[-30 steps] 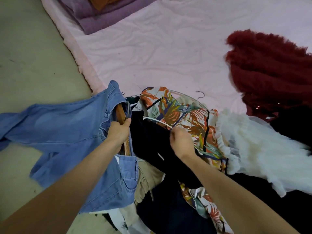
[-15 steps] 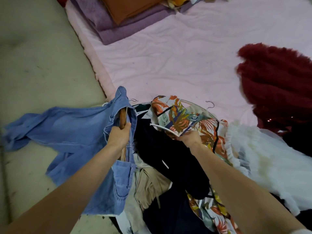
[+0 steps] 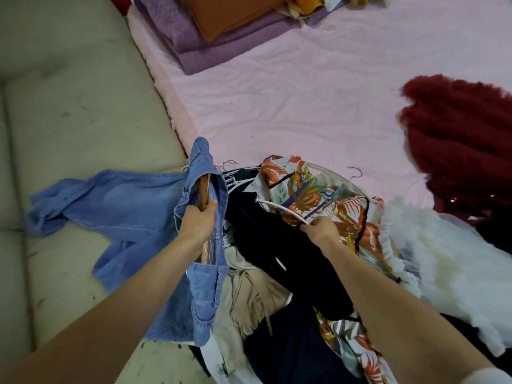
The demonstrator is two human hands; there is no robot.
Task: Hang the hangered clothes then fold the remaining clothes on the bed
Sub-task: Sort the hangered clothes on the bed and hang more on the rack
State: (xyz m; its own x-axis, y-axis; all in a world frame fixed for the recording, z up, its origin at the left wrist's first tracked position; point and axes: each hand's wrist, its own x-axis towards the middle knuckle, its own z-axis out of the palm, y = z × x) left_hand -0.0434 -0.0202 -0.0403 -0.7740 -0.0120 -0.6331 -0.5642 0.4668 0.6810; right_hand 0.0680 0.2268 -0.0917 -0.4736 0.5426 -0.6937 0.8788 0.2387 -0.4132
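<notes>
Clothes [image 3: 277, 259] heap on pink bed [image 3: 304, 106] beside tiled floor [image 3: 69, 120]; hands grip wooden hanger [image 3: 204, 194] and white hanger [image 3: 279, 207].

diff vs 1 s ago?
Right hand reached forward off the black garment and took hold of the white hanger under the floral shirt. Left hand still grips the wooden hanger inside the denim shirt.

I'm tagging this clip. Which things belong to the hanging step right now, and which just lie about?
In use: left hand gripping wooden hanger in denim garment; right hand pinching white hanger of floral garment.
Lying about: red fluffy garment, purple folded blankets.
</notes>
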